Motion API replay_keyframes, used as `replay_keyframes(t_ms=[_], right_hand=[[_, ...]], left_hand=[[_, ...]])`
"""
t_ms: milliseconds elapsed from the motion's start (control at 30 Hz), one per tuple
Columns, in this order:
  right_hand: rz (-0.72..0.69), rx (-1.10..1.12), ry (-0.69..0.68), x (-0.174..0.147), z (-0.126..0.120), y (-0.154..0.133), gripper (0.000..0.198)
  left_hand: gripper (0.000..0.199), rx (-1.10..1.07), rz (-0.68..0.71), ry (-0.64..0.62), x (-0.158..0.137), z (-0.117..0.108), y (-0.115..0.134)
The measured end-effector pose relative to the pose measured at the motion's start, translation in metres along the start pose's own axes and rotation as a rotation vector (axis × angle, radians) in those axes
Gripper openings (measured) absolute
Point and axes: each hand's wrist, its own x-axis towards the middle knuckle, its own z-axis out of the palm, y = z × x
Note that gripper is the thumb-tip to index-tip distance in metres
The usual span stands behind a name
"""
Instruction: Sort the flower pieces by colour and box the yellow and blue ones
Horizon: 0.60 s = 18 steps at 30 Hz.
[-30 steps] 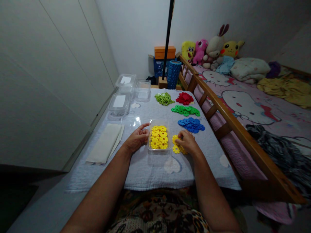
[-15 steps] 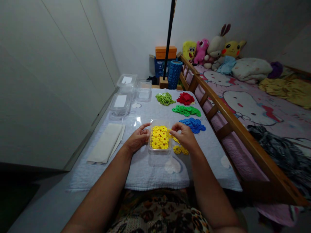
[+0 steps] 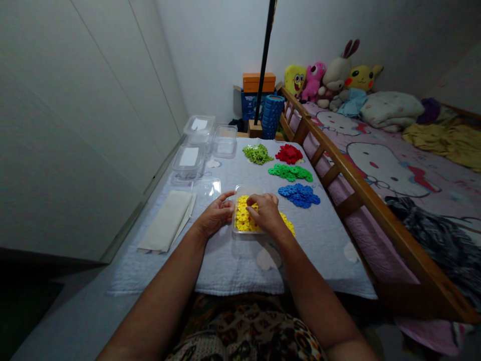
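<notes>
A clear plastic box (image 3: pixel 246 189) with yellow flower-shaped plastic discs (image 3: pixel 243 220) lying in it stands on the cloth before me. My left hand (image 3: pixel 216 215) is closed at the box's left wall, fingers curled against it. Over the box is my right hand (image 3: pixel 265 210), thumb and forefinger pinched around a yellow disc just above the others; the hand covers much of this disc and the right half of the box. More yellow discs (image 3: pixel 288 223) lie on the cloth right of the box, partly behind my right wrist.
Blue (image 3: pixel 299 195), green (image 3: pixel 290 172), red (image 3: pixel 289 154) and lime (image 3: pixel 257 154) piles lie at the back right. Lidded clear boxes (image 3: pixel 189 156), an uncovered box (image 3: pixel 225 145), a clear lid (image 3: pixel 206 188) and folded cloth (image 3: pixel 165 220) are on the left. A wooden bed rail (image 3: pixel 338 178) borders the right side.
My right hand has moved left with a yellow disc, from beside the box's right edge to over its inside. My left hand stays at the left wall. The view has shifted slightly.
</notes>
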Motion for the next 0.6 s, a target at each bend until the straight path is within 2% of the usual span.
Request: replay_keyframes(t_ms=[100,233,400,500,600], right_hand=[[0.024,0.048,0.087,-0.002,-0.012,0.02,0.011],[0.107,0.039,0.138,-0.009,-0.026,0.063,0.014],[0.225,-0.144,-0.038,-0.025,-0.023,0.1,0.02],[0.29,-0.227,-0.107,-0.032,-0.017,0.102,0.025],[0.311,-0.239,-0.097,-0.033,-0.014,0.099,0.026]], left_hand=[[0.074,0.0,-0.001,0.007,0.0,0.0,0.0],[0.074,0.007,-0.005,0.012,0.001,0.0,0.0],[0.073,0.012,-0.006,0.013,0.001,0.0,0.0],[0.073,0.01,-0.003,0.011,0.0,0.0,0.0],[0.074,0.011,-0.002,0.013,0.001,0.0,-0.001]])
